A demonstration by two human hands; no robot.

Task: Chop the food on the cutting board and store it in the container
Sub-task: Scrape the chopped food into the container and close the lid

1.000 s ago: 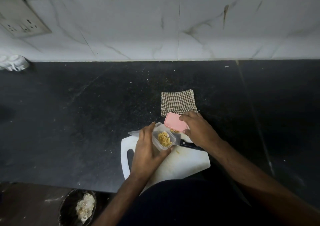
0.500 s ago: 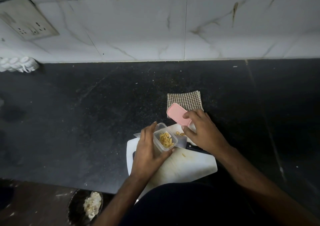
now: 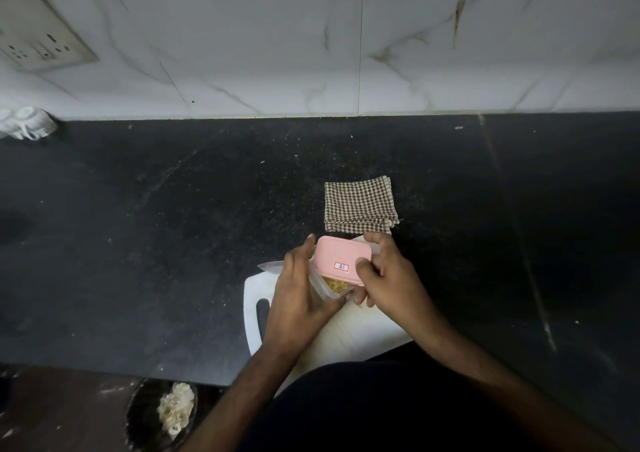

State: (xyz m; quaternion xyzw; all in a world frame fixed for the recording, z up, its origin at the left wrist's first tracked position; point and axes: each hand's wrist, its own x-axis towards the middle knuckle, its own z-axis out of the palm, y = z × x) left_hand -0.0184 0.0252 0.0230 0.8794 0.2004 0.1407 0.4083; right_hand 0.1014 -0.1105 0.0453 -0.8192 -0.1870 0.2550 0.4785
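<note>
The container (image 3: 329, 287) sits over the far end of the white cutting board (image 3: 349, 337), and I see yellow chopped food (image 3: 334, 283) inside it. The pink lid (image 3: 341, 259) lies on top of it, long side going left to right, a bit tipped. My left hand (image 3: 298, 296) curls around the container's left side. My right hand (image 3: 388, 275) pinches the lid's right end. A knife tip (image 3: 270, 266) pokes out left of the container. A checked cloth (image 3: 358, 206) lies just behind the cutting board.
</note>
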